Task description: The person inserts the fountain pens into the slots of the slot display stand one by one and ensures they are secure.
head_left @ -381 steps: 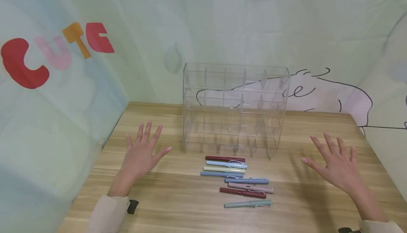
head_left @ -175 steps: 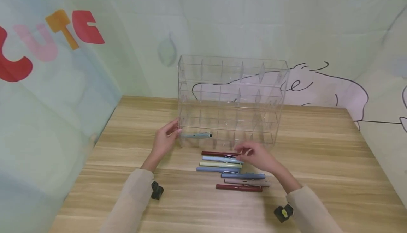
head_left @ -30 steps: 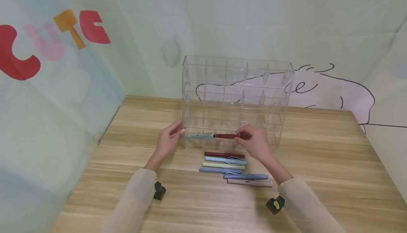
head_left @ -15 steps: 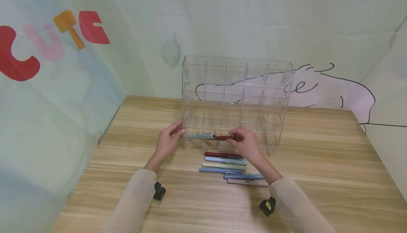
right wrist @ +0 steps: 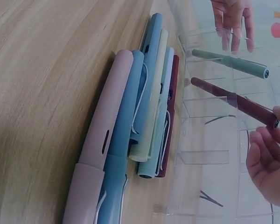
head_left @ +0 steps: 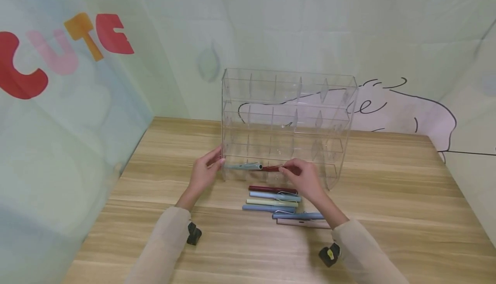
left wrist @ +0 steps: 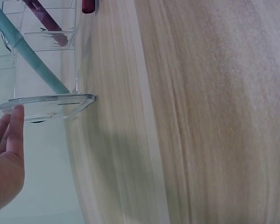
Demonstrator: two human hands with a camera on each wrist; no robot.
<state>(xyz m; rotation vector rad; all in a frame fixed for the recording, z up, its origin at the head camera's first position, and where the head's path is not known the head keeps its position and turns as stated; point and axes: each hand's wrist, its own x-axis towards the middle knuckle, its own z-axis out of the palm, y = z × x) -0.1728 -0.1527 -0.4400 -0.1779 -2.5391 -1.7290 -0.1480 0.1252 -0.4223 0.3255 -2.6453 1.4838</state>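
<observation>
A clear acrylic rack (head_left: 286, 107) with tiers of small compartments stands upright on the table. My left hand (head_left: 203, 170) touches its left side panel, fingers mostly straight, low down. In the bottom tier a grey-green capped pen (head_left: 244, 166) lies slanted at the left end, its other end resting on the divider. Beside it, my right hand (head_left: 304, 176) pinches the right end of a dark red pen (head_left: 271, 168), also seen tilted in the right wrist view. The grey-green pen partly hides the red pen's left end in the head view.
In front of the rack lie several capped pens with wire clips: a dark red pen (head_left: 271, 189), a light blue pen (head_left: 271, 196), a pale yellow pen (head_left: 271, 203), blue ones, and a pink pen (head_left: 298, 222) nearest me. A printed cloth (head_left: 174, 60) hangs behind the wooden table (head_left: 387, 215).
The grey-green pen went from the table into the rack, and a dark red pen followed in my right hand. In the last second that hand shifted left with it; my left hand stayed put.
</observation>
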